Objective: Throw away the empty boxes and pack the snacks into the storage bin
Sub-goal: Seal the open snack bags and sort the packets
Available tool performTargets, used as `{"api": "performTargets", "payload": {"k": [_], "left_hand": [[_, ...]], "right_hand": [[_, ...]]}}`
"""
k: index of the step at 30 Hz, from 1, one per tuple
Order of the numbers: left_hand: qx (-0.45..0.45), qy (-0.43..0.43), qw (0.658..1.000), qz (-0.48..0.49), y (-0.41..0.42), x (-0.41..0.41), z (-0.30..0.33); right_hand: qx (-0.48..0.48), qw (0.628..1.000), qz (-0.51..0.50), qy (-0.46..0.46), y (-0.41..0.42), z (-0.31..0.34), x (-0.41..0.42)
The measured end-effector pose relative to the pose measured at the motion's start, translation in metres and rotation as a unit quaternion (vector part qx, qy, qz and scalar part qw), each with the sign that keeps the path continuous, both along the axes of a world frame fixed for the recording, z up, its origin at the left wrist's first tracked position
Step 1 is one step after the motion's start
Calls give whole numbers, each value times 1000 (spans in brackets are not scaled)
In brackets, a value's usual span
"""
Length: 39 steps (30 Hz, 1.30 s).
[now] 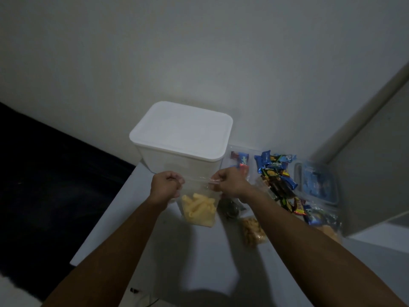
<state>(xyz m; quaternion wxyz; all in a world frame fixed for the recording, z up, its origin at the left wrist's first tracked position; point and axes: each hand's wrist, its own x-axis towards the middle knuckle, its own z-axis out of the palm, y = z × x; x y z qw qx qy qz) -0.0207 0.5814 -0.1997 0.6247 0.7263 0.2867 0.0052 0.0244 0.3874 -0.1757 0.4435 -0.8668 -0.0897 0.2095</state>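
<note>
A clear plastic bag of yellow tube-shaped snacks point(199, 210) hangs above the white table point(194, 262), in front of the white storage bin point(180, 138). The bin stands against the wall with its lid on. My left hand point(166, 183) pinches the bag's top left corner. My right hand point(229, 181) pinches the top right corner, and the bag's mouth is stretched between them. To the right lies a heap of small wrapped snack bars point(276, 173) in blue, black and red wrappers.
A clear bag of brown snacks point(252, 231) lies on the table right of the held bag, beside a dark bagged item point(231, 209). A blue packet in clear plastic point(316, 180) sits at the far right near a wall corner. Dark floor lies left of the table edge.
</note>
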Motion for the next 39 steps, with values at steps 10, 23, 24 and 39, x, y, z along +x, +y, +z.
{"api": "performTargets", "payload": {"k": [10, 23, 24, 39], "left_hand": [[9, -14, 999, 27, 9, 35, -19], [264, -55, 961, 68, -29, 23, -32], [292, -71, 950, 83, -35, 21, -32], [-19, 0, 987, -161, -136, 10, -12]], "right_hand": [[12, 989, -145, -30, 15, -21, 24], [-195, 940, -267, -79, -72, -61, 38], [-231, 932, -270, -67, -82, -68, 38], [27, 987, -138, 73, -106, -14, -16]]}}
